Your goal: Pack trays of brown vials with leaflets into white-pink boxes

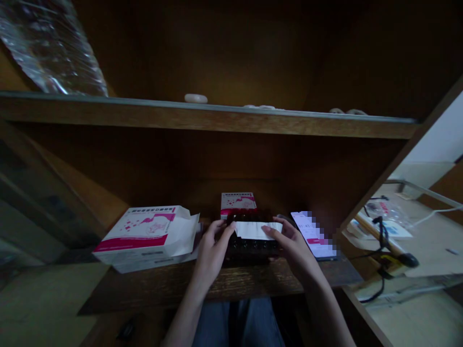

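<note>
A folded white strip of paper [253, 231] lies between my hands, with print too small to read. My left hand [212, 246] has its thumb and fingers closed at the strip's left end. The thumb of my right hand [292, 242] presses on the strip's right part, its fingers curled behind. Directly under the paper is a group of dark, glossy objects with rounded tops [249, 245], set close together in a row; their kind is unclear in the dim light.
A white-and-pink box [144, 231] with its end flap open lies at the left, and a smaller box [238, 198] stands behind. To the right lies a lit phone [307, 231]. Overhead runs a shelf edge [217, 118] bearing small pale objects and clear plastic wrap [54, 48].
</note>
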Demonstrator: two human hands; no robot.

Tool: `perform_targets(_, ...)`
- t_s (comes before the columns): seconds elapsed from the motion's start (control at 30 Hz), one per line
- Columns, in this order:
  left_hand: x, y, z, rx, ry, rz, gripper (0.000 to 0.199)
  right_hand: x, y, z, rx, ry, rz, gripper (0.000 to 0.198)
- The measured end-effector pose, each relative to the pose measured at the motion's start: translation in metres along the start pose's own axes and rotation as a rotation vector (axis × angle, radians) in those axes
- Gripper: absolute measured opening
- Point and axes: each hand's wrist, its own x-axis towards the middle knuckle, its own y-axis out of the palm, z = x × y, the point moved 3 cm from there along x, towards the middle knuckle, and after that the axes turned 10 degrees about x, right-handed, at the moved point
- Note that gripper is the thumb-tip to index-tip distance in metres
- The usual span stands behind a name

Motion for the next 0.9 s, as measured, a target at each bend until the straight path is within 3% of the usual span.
perform_targets(0.17, -0.002, 0.001, 0.006, 0.053, -0.052, -0.024, 0.043, 0.0, 0.001, 0.004, -0.074, -0.054, -0.021, 0.05)
perform_targets(0.37, -0.001, 0.002, 0.01, 0.144, 0.005, -0.071, 0.034, 0.008, -0.001, 0.012, -0.238, -0.223, 0.072, 0.036)
perform_targets(0.63, 0.002, 0.005, 0.012, 0.227, 0.034, -0.075, 0.039, 0.017, -0.024, 0.049, -0.459, -0.458, 0.012, 0.034)
perform_targets(0.9, -0.003, 0.004, 0.009, 0.385, 0.024, -0.007, 0.045, 0.033, -0.048, 0.063, -0.908, -0.651, 0.157, 0.015)
